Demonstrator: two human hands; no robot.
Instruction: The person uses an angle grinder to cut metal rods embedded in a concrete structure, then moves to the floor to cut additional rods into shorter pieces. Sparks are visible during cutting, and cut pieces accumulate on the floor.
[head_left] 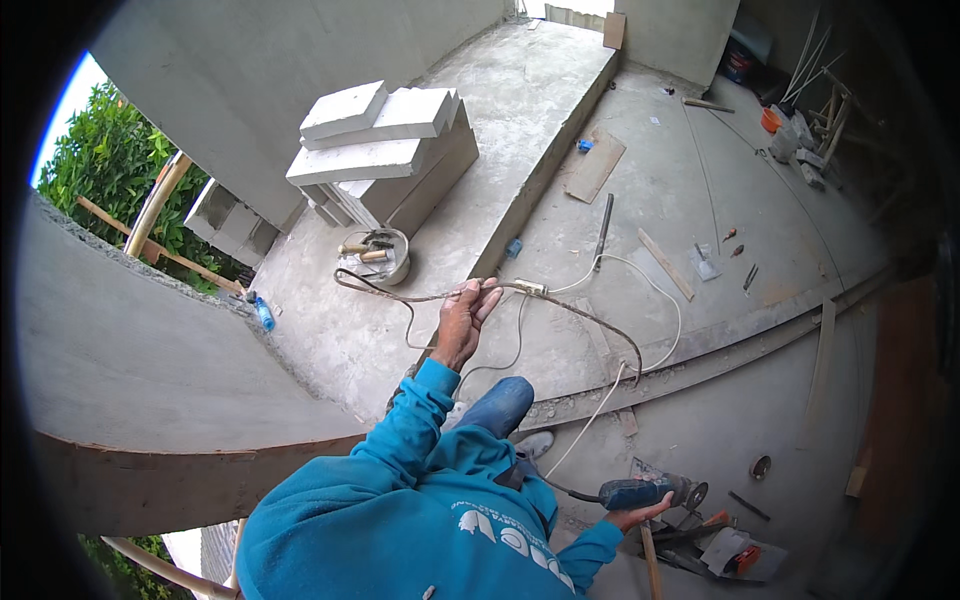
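Observation:
My left hand (466,318) is raised ahead of me, its fingers closed around a dark power cord (585,312). The cord loops off to the left and also arcs away to the right. Just right of my fingers, a pale plug connector (530,287) hangs along the cord, with a white cable (672,290) near it. Low on the right, my right hand (640,514) grips a blue angle grinder (632,492) from beneath. Its round disc (697,495) points right, and a cord runs from its back end toward my legs.
Stacked white blocks (365,158) stand on the raised slab, beside a bucket (396,262) of hand tools. A step edge (545,185) divides the floor levels. Wood strips, a board (596,166) and small tools lie to the right. Scrap pieces (740,555) sit near the grinder.

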